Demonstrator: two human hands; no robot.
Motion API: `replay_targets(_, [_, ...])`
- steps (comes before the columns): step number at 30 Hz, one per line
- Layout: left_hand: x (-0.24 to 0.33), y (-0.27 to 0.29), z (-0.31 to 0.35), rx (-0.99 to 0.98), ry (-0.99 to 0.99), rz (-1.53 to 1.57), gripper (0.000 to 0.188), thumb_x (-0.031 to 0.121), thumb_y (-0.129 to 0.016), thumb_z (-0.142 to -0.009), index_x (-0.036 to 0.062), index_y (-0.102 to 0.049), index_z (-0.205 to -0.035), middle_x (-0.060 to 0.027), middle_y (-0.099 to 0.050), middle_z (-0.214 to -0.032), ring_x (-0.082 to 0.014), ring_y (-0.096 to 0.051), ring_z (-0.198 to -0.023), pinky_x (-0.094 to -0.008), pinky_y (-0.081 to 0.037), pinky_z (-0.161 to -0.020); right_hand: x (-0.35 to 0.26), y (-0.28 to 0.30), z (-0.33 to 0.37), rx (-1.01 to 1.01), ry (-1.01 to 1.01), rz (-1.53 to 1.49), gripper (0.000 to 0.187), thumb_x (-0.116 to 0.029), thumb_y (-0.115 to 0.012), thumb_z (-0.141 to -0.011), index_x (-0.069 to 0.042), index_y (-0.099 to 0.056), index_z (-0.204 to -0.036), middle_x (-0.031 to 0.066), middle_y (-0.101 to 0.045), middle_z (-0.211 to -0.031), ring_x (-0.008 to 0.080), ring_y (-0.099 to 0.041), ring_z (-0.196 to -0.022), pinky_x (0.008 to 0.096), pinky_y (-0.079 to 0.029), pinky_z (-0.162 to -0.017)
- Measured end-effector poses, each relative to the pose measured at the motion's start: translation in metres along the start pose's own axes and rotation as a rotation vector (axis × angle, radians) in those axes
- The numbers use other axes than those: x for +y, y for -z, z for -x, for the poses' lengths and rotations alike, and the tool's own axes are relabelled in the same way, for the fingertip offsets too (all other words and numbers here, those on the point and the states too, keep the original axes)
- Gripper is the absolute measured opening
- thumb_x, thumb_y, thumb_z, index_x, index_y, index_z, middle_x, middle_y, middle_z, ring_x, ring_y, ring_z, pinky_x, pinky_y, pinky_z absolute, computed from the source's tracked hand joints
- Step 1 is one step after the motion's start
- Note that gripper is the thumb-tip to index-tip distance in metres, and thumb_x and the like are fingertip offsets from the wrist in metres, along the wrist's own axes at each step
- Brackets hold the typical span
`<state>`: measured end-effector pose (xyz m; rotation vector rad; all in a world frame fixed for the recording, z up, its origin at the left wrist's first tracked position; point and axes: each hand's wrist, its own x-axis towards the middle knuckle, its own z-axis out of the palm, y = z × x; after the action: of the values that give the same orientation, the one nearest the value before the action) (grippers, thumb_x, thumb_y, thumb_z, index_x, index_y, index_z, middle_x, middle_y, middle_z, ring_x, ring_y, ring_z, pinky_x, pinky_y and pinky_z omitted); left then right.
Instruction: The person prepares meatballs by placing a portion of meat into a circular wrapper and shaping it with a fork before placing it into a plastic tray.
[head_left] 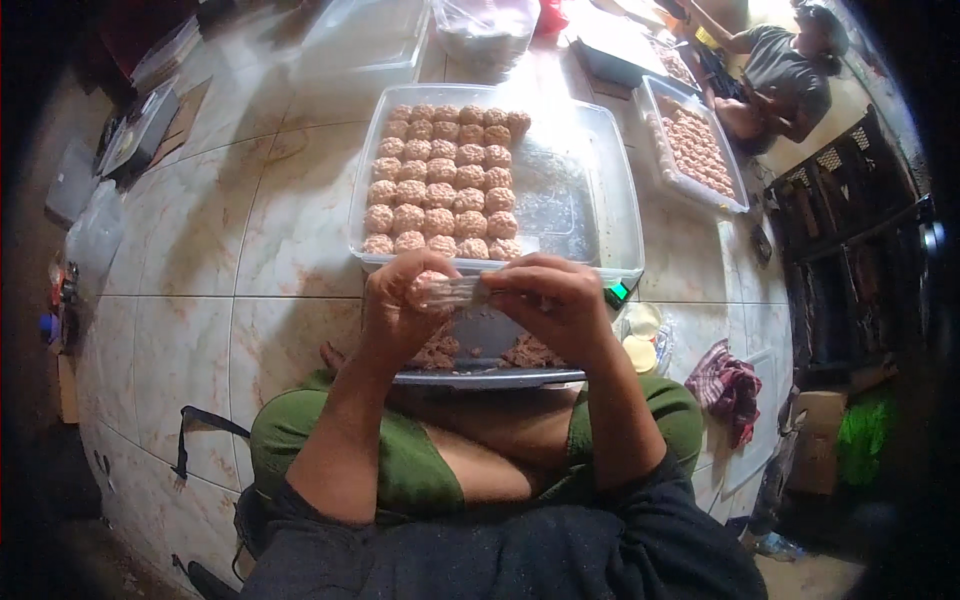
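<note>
In front of my lap, my left hand is closed round a lumpy pinkish ball. My right hand pinches what looks like a fork, its pale tines lying against the ball; the handle is hidden by the fingers. Below both hands is a dark tray with heaps of brownish-pink mixture at its left and right. Just beyond stands a clear plastic tub. Rows of similar lumpy balls fill its left part, while its right part shows a bare, smeared bottom.
At the right, another clear tub holds many balls, near a seated person. A checked cloth and pale round discs lie by my right knee. Clear containers stand at the back on the tiled floor.
</note>
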<state>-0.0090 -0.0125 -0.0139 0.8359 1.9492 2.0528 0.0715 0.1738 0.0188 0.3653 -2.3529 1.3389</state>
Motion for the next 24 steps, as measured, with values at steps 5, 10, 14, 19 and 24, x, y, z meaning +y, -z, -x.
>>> replay_targets(5, [0.018, -0.008, 0.001, 0.019, -0.052, -0.080, 0.027, 0.005, -0.077, -0.072, 0.0047, -0.059, -0.092, -0.0002, -0.057, -0.074, -0.0081, -0.052, -0.070, -0.0250, -0.045, -0.063, 0.002, 0.019, 0.003, -0.034, -0.079, -0.006, 0.019, 0.005, -0.067, -0.078, 0.000, -0.069, -0.096, 0.0100, -0.068, -0.089, 0.0145, -0.065, -0.082, 0.0256, -0.051, -0.069])
replay_targets(10, [0.006, 0.001, -0.002, -0.024, -0.177, -0.162, 0.046, 0.003, -0.078, -0.072, 0.0083, -0.054, -0.111, 0.0004, -0.055, -0.075, -0.0076, -0.049, -0.067, -0.0233, -0.045, -0.063, 0.009, 0.028, 0.010, 0.153, -0.369, -0.136, 0.019, 0.001, -0.064, -0.084, 0.003, -0.066, -0.103, 0.0084, -0.067, -0.097, 0.0112, -0.061, -0.089, 0.0245, -0.049, -0.080])
replay_targets(14, [0.013, -0.009, 0.000, 0.017, -0.014, 0.138, 0.081, 0.003, -0.075, -0.075, 0.0111, -0.028, -0.139, -0.0011, -0.056, -0.078, -0.0075, -0.050, -0.067, -0.0224, -0.045, -0.063, 0.005, 0.018, 0.007, 0.097, -0.423, -0.283, 0.021, -0.005, -0.067, -0.084, 0.000, -0.066, -0.105, 0.0082, -0.069, -0.095, 0.0116, -0.062, -0.088, 0.0256, -0.050, -0.077])
replay_targets(19, [0.015, -0.007, -0.001, 0.066, 0.028, 0.167, 0.099, 0.004, -0.075, -0.075, 0.0110, -0.007, -0.146, -0.0052, -0.058, -0.084, -0.0093, -0.054, -0.074, -0.0237, -0.047, -0.066, 0.010, 0.003, 0.012, 0.052, -0.476, -0.363, 0.022, -0.005, -0.067, -0.083, 0.000, -0.067, -0.104, 0.0082, -0.068, -0.095, 0.0121, -0.061, -0.089, 0.0263, -0.049, -0.080])
replay_targets(24, [-0.004, 0.008, -0.003, -0.080, -0.244, -0.134, 0.051, 0.010, -0.074, -0.076, 0.0028, -0.053, -0.122, -0.0071, -0.059, -0.083, -0.0120, -0.056, -0.075, -0.0270, -0.048, -0.067, 0.012, -0.023, 0.014, -0.011, -0.299, -0.163, 0.018, 0.005, -0.067, -0.080, 0.001, -0.067, -0.097, 0.0066, -0.067, -0.094, 0.0108, -0.061, -0.088, 0.0251, -0.050, -0.076])
